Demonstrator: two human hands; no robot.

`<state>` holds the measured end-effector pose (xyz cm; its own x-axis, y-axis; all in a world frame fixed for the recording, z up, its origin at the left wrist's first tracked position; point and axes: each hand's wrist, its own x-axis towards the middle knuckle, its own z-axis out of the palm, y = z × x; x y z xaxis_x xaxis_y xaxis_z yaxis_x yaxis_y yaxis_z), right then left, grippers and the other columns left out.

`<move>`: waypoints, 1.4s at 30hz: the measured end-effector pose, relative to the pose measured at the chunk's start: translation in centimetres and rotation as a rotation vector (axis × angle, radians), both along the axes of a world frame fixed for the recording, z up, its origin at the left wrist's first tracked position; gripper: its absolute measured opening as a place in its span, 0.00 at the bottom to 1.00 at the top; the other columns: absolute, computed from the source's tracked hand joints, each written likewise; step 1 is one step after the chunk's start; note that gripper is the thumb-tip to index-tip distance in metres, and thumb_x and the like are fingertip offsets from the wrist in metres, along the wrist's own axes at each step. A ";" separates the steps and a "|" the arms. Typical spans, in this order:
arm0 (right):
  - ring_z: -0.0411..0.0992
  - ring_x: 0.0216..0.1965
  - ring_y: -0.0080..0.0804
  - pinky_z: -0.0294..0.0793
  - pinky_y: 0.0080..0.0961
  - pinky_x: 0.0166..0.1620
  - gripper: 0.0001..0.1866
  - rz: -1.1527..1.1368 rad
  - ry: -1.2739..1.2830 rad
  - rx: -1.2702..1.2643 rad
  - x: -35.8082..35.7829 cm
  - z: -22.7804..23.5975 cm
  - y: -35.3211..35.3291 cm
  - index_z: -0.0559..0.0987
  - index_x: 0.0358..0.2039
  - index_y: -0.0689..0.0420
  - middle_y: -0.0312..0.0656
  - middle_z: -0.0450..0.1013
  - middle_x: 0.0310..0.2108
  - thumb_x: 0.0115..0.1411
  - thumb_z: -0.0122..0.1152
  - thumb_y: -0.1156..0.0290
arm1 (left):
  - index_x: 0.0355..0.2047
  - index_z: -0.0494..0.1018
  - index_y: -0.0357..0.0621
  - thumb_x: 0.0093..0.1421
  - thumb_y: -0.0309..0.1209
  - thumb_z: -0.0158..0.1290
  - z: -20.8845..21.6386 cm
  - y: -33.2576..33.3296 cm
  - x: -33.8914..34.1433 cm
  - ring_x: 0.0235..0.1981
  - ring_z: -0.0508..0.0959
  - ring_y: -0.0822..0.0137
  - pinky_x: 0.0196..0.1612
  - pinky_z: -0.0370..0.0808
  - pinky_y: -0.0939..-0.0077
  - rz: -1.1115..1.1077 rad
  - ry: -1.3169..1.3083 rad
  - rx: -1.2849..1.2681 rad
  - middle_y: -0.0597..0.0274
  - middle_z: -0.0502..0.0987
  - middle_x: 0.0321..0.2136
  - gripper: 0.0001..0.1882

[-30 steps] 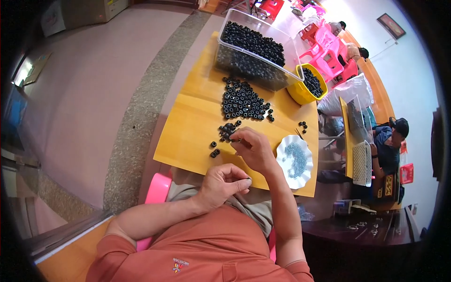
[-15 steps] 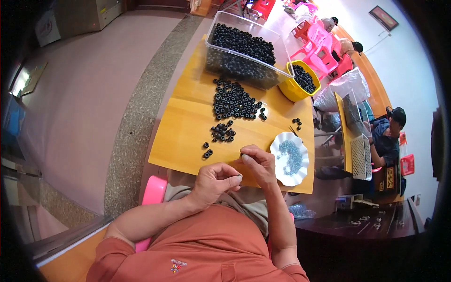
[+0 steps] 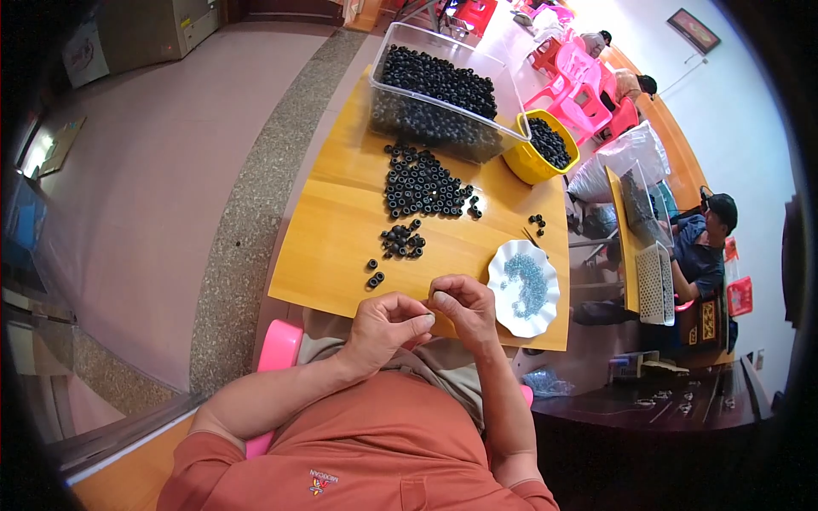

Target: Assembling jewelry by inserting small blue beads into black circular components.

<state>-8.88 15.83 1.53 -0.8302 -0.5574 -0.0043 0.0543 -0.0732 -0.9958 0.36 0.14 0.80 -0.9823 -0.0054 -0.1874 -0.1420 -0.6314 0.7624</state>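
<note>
Close together over the table's near edge, both my hands are closed in a pinch. My left hand (image 3: 383, 330) has thumb and forefinger pressed together; what lies between them is too small to make out. In my right hand (image 3: 467, 311), a small dark piece shows at the fingertips, partly hidden. Beyond the hands sit a few loose black ring-shaped parts (image 3: 376, 279), then a small heap of black parts (image 3: 402, 241) and a wider spread of black rings (image 3: 424, 187). Right of my right hand, a white scalloped plate (image 3: 504, 316) holds many tiny clear bluish beads (image 3: 526, 287).
A clear plastic bin (image 3: 449, 92) full of black parts stands at the table's (image 3: 328, 230) far end, beside a yellow tub (image 3: 528, 162). Tweezers (image 3: 534, 239) lie near the plate. At right, another person (image 3: 709, 238) sits by a small table with a white basket (image 3: 656, 285).
My right hand has come slightly down and left, closer to my left hand's fingertips. My left hand has shifted slightly left. The parts on the table look unchanged.
</note>
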 end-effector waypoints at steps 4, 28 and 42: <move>0.75 0.38 0.23 0.79 0.23 0.44 0.05 -0.036 -0.047 -0.092 0.1 -0.1 0.2 0.79 0.35 0.66 0.38 0.76 0.34 0.57 0.61 0.82 | 0.35 0.75 0.37 0.58 0.25 0.59 -0.2 0.0 -0.1 0.26 0.78 0.76 0.30 0.77 0.83 0.003 -0.009 0.008 0.64 0.78 0.27 0.06; 0.73 0.37 0.25 0.72 0.20 0.43 0.04 -0.059 -0.035 -0.141 1.9 -0.6 0.7 0.81 0.34 0.66 0.41 0.76 0.35 0.56 0.63 0.82 | 0.36 0.74 0.35 0.59 0.23 0.58 -0.4 -0.1 -0.1 0.28 0.80 0.72 0.34 0.79 0.81 0.022 -0.043 0.028 0.60 0.79 0.30 0.07; 0.73 0.39 0.29 0.73 0.22 0.44 0.06 -0.089 0.168 -0.029 2.2 -0.6 0.7 0.81 0.35 0.66 0.44 0.76 0.36 0.55 0.63 0.82 | 0.37 0.75 0.35 0.59 0.25 0.58 -0.3 0.0 -0.2 0.29 0.78 0.78 0.33 0.77 0.85 0.015 -0.024 0.001 0.63 0.79 0.30 0.07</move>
